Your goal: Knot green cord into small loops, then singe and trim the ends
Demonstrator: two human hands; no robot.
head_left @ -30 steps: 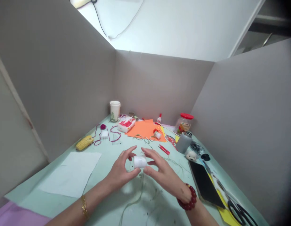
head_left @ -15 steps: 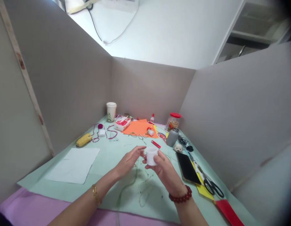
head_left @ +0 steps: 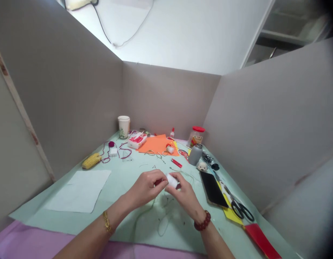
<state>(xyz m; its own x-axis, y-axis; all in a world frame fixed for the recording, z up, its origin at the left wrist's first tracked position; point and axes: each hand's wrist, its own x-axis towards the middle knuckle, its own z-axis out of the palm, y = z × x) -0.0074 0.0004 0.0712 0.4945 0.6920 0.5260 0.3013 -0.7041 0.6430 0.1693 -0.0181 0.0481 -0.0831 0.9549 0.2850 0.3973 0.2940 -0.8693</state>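
Note:
My right hand (head_left: pixel 185 196) grips a small white cylinder (head_left: pixel 171 180) with a flared rim, like a spool or little cup. It is now tilted and partly covered by my fingers. My left hand (head_left: pixel 147 185) is closed in a pinch right against its left side; what those fingers hold is too small to make out. Dark red shows at the fingertips of both hands. Beneath them, thin greenish string (head_left: pixel 140 217) trails over the green sheet (head_left: pixel 123 219) toward its front edge, with thin loops and dark specks nearby.
White cloth or paper (head_left: pixel 78 190) and a yellow corn-shaped item (head_left: pixel 91 160) lie left. To the right are a phone (head_left: pixel 213 189), scissors (head_left: pixel 241 210), a grey bottle (head_left: pixel 195 154) and a bear head (head_left: pixel 202 166). Beyond my hands lie a red lighter-like piece (head_left: pixel 176 163) and orange paper (head_left: pixel 152 144). Grey panels (head_left: pixel 169 97) enclose the table.
My left fingers have moved right and closed into a pinch against the white cylinder. The cylinder has gone from upright to tilted in my right hand. The view has shifted slightly.

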